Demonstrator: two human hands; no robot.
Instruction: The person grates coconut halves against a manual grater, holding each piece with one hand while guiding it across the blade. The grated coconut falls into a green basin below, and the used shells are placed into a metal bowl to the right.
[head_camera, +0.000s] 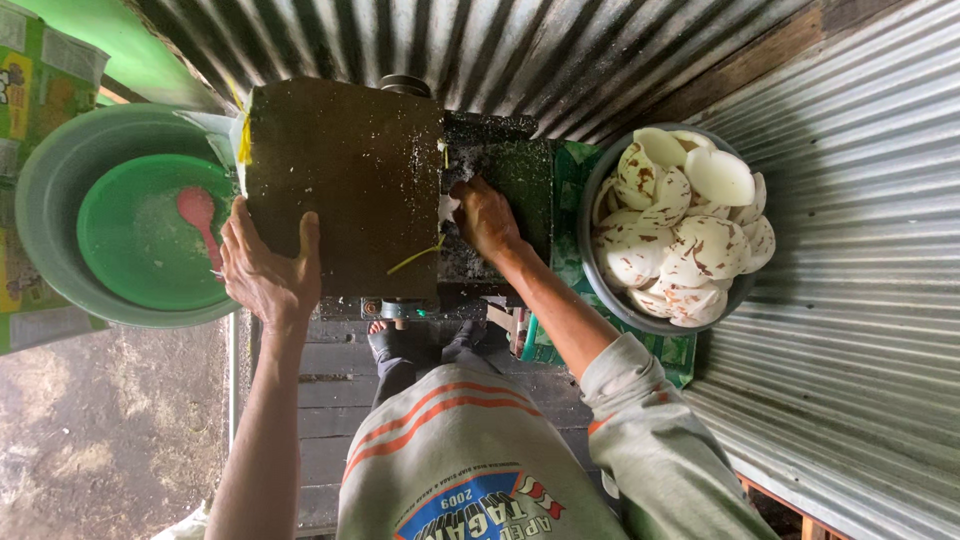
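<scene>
**Stock at the grater: hands, coconut, basins**

1. Machine (345, 190): dark boxy housing, flecked with white shavings, standing on a plank floor (330, 400) against the corrugated metal wall (480, 50). Yellow string hangs off its right edge.

2. Left hand (268, 265): I see it laid on the machine's near left corner, fingers spread and curled over the edge, thumb on the top face. It grips nothing but the housing.

3. Right hand (487, 215): at the machine's right edge, fingers closed around a white coconut piece (447, 210) and pressing it against the machine's side. Most of the piece is hidden by the fingers.

4. Bowl (600, 290): grey metal, just right of the machine, near the right hand but apart from it. Heaped with coconut pieces (680, 220), white with brown skin patches.

5. Basin (45, 190): grey-green, touching the machine's left edge. Inside it a green bowl (135, 240) with white gratings and a pink spoon (202, 222).

6. My feet (385, 340): dark sandals, at the machine's near edge.
</scene>
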